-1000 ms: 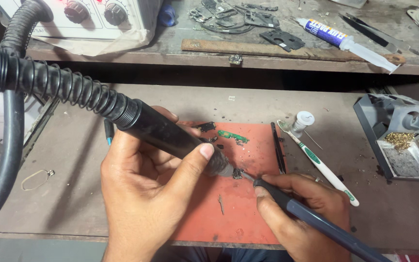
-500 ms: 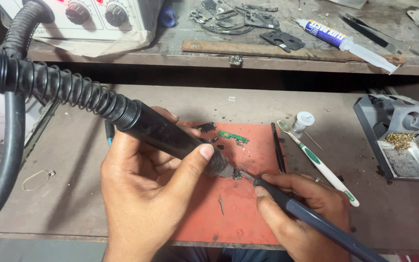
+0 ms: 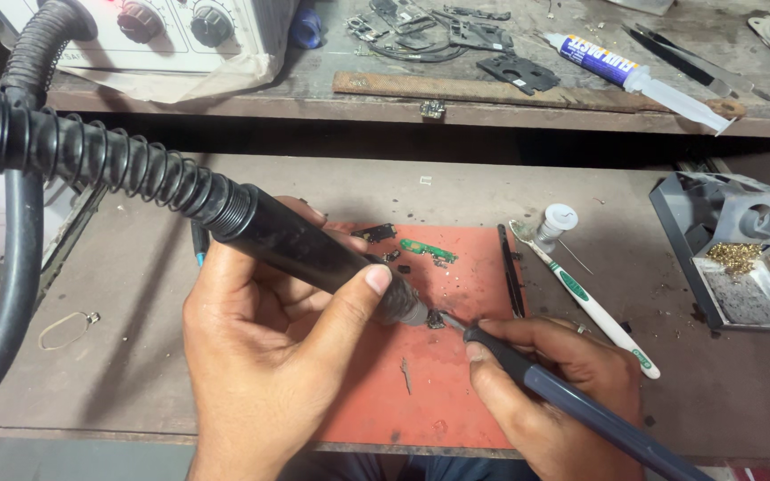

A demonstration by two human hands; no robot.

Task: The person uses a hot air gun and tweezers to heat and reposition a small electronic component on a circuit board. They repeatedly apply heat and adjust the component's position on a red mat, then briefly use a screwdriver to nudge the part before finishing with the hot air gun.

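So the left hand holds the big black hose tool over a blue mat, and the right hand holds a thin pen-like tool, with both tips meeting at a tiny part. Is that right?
Nearly. The head view shows the mat is red-orange, not blue. The rest stands: the left hand holds the black hose tool, the right hand holds the thin pen-like tool, and both tips meet at the tiny part.

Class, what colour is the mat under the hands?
Red-orange mat, seen best in the head view.

Open bench left of the red mat (image 3: pixel 470 392); toothbrush (image 3: pixel 594 303), small bottle (image 3: pixel 554 223) and tip-cleaner stand (image 3: pixel 728 249) crowd the right.
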